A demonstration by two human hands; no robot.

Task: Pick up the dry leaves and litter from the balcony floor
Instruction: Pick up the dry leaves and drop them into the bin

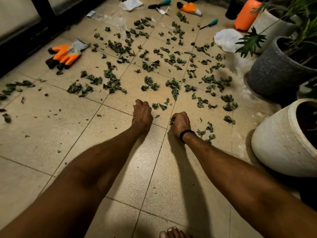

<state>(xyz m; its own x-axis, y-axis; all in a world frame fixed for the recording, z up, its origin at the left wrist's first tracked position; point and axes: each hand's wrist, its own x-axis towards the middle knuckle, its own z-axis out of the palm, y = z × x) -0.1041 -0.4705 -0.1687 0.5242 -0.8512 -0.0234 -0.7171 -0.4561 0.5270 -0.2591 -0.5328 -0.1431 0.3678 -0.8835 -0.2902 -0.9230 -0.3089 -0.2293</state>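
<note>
Gripping dry leaves [172, 121], right hand [181, 123]; grey pot [267, 73] holds plant [252, 41].

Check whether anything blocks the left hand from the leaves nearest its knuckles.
Nothing visible does: the left hand rests on the tile, and the nearest leaves lie just beyond its knuckles with only bare surface between.

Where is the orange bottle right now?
In the head view, the orange bottle sits at the upper right, between a small black pot and a white planter, beyond the scattered dry leaves.
</note>
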